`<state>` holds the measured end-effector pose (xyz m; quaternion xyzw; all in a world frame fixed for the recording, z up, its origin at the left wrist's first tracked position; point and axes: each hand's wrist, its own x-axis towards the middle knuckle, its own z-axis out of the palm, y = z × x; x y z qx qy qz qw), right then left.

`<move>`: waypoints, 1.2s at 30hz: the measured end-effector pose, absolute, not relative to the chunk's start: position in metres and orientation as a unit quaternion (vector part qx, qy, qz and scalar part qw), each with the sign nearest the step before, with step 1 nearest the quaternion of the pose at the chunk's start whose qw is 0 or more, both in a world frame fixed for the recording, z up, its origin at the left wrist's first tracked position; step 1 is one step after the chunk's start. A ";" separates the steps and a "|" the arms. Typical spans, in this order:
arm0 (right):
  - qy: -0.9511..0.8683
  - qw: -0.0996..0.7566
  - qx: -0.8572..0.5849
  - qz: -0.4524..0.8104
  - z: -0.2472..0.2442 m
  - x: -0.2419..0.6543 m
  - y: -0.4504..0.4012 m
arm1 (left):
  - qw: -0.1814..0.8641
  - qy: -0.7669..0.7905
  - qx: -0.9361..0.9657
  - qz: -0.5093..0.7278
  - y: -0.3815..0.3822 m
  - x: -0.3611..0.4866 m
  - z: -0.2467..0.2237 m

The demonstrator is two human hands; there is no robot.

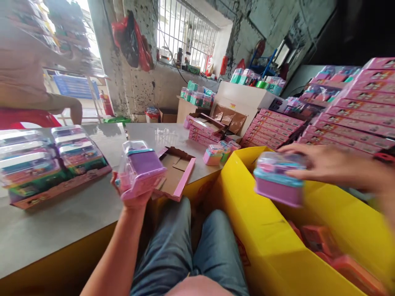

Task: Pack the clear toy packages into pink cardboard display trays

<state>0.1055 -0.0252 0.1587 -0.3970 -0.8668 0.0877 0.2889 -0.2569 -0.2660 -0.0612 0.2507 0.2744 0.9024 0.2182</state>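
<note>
My left hand (137, 201) is wrapped from below round small plastic boxes with clear lids; a purple box (147, 164) shows on top, with pink plastic beneath it. Above the near wall of the yellow bin (259, 213), my right hand (300, 158) grips a purple box with a blue rim and clear lid (279, 187), slightly blurred. Between the hands lies an open pink cardboard tray (175, 172) at the table's edge. Orange boxes (321, 238) lie inside the yellow bin.
At left on the grey table (92, 218) stands a display tray filled with clear-lidded boxes (52, 164). Several small boxes (216, 154) sit beyond the open tray. Stacked pink cartons (354, 107) rise at right. A person (27, 70) sits at far left.
</note>
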 end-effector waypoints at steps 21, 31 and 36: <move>-0.844 0.291 -0.191 0.408 -0.052 -0.166 0.005 | 0.209 0.550 0.302 0.750 -0.232 -0.308 -0.068; -0.753 0.279 -0.127 0.582 -0.071 -0.264 -0.006 | 0.027 0.878 0.352 0.324 -0.191 -0.403 -0.058; -0.811 0.350 -0.164 0.440 -0.118 -0.278 0.008 | 0.099 0.926 0.312 0.187 -0.184 -0.443 -0.083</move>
